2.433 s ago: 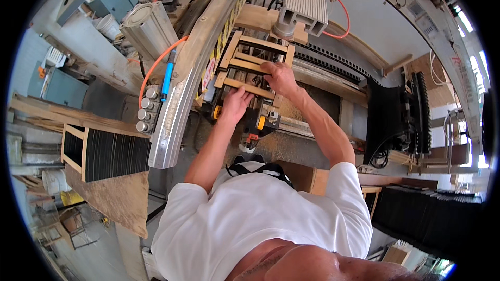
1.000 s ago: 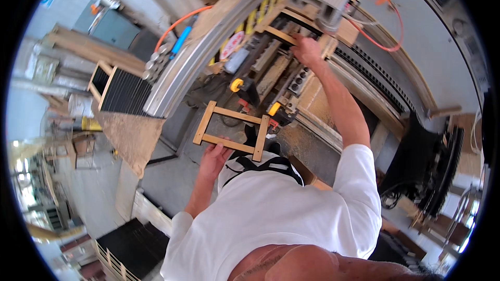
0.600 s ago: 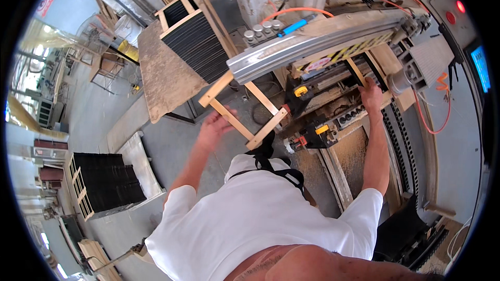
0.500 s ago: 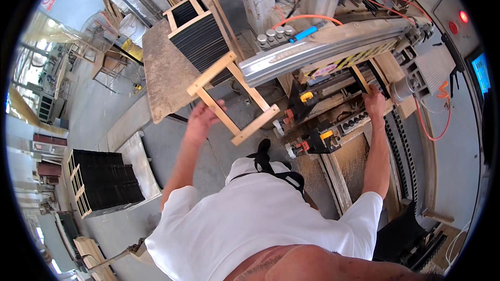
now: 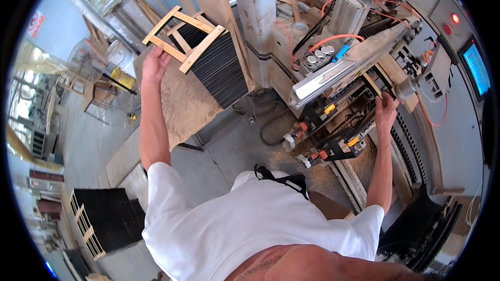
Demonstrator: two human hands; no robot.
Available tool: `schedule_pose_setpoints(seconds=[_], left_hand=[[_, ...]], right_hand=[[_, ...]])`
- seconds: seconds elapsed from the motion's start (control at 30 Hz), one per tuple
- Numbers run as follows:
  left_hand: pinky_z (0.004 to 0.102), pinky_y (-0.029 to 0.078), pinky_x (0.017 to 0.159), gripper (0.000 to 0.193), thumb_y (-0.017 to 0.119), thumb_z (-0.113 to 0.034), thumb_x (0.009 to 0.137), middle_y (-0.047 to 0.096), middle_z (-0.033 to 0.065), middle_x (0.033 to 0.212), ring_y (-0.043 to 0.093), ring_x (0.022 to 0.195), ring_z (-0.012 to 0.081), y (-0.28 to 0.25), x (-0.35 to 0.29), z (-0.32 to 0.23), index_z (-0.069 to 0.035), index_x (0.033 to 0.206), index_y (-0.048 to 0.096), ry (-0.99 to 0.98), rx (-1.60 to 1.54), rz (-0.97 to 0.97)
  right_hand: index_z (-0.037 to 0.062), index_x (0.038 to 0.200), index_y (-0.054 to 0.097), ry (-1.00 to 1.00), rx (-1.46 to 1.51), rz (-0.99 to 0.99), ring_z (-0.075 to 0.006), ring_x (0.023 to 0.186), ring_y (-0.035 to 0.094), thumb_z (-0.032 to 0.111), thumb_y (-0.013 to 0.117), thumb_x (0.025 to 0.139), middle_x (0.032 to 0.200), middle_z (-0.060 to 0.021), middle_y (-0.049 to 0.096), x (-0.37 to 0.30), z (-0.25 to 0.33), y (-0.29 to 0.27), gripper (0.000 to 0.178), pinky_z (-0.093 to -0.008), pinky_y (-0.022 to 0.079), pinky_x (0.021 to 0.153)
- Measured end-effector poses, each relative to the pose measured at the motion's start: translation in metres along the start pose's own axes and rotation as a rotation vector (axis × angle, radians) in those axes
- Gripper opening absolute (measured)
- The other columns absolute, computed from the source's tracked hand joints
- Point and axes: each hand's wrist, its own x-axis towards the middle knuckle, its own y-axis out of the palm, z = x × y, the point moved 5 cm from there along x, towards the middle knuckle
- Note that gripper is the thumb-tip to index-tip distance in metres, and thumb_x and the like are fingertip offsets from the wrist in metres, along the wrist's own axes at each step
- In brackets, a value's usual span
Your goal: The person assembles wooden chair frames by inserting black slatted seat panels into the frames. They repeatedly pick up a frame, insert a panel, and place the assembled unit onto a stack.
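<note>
the left hand [image 5: 153, 65] has its fingers closed round one bar of a pale wooden frame [image 5: 202, 49], near a corner, and from these fingers the frame extends to the right, so in the view it covers a part of the ribbed black stack [image 5: 219, 70]. whether the frame and the stack are touching, i cannot tell. the stack stands on the brown table [image 5: 179, 106], to the right of the left fingers. the right hand [image 5: 385, 112] is well apart, at the machine [image 5: 333, 83]; its fingers are bent and a little parted, at the near end of a second wooden piece [image 5: 372, 84], but if they grip it or only touch it, i cannot tell. a yellow knob [image 5: 329, 109] is to the left of the right fingers. in my judgement, the step in hand is to put the frame onto the stack. the next move seems to call for aligning its bars with the stack, lowering it flat, and loosening the left fingers only when it is well supported; after this, the right fingers would need a sure hold on the second piece.
</note>
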Motion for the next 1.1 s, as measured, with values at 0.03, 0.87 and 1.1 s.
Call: schedule_pose_setpoints(seconds=[0.03, 0.87, 1.1], left_hand=[[0.035, 0.055, 0.089, 0.025, 0.05, -0.017, 0.1, 0.064, 0.0145, 0.114, 0.065, 0.105, 0.024, -0.012, 0.022, 0.001, 0.003, 0.114, 0.055, -0.026, 0.039, -0.004], [0.0238, 0.053, 0.066, 0.021, 0.057, -0.015, 0.098, 0.066, 0.0056, 0.087, 0.062, 0.072, 0.01, 0.163, -0.27, 0.299, 0.0, 0.111, 0.063, -0.383, 0.566, 0.88], [0.0237, 0.052, 0.068, 0.026, 0.06, -0.015, 0.096, 0.067, 0.0056, 0.091, 0.063, 0.077, 0.0104, 0.182, -0.322, 0.359, 0.001, 0.116, 0.061, -0.508, 0.707, 1.155]], right_hand=[[-0.0005, 0.114, 0.064, 0.06, 0.085, 0.019, -0.0218, 0.085, 0.067, 0.02, 0.068, 0.09, 0.094, -0.014, 0.07, -0.014, 0.016, 0.004, 0.032, -0.0328, 0.052, 0.078], [0.0055, 0.11, 0.066, 0.688, -0.459, -0.25, -0.0358, 0.096, 0.064, 0.017, 0.066, 0.082, 0.103, -0.0179, 0.068, -0.391, -0.069, -0.168, 0.03, -0.0441, 0.051, 0.085], [0.0052, 0.103, 0.063, 0.861, -1.092, -0.366, -0.0358, 0.095, 0.062, 0.015, 0.065, 0.079, 0.099, -0.0152, 0.064, -0.535, -0.079, -0.324, 0.026, -0.0473, 0.049, 0.084]])
